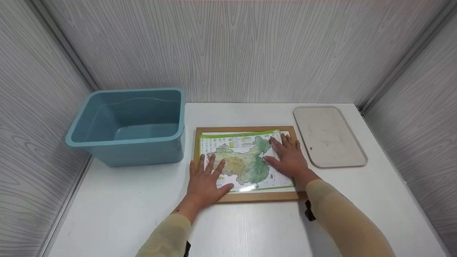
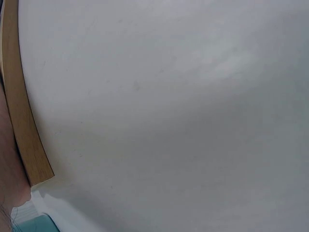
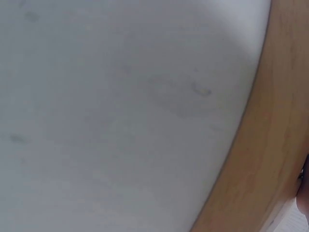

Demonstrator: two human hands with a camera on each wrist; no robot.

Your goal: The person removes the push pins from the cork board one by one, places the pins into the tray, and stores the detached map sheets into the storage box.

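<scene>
A map sheet (image 1: 246, 160) with a green border lies inside a flat wooden frame (image 1: 250, 197) on the white table (image 1: 125, 214). My left hand (image 1: 206, 178) lies flat on the map's lower left part, fingers spread. My right hand (image 1: 290, 157) rests flat on the map's right side, fingers straight and pointing up-left. Both hands press on the sheet and hold nothing. In the left wrist view only the frame's wooden edge (image 2: 21, 121) and bare table show. The right wrist view gives a blurred strip of the frame (image 3: 270, 159) beside the table top.
A blue plastic tub (image 1: 130, 125) stands at the back left, close to the frame's left edge. A beige tray (image 1: 328, 135) lies flat at the back right. Grey wood-grain walls close in the table on three sides.
</scene>
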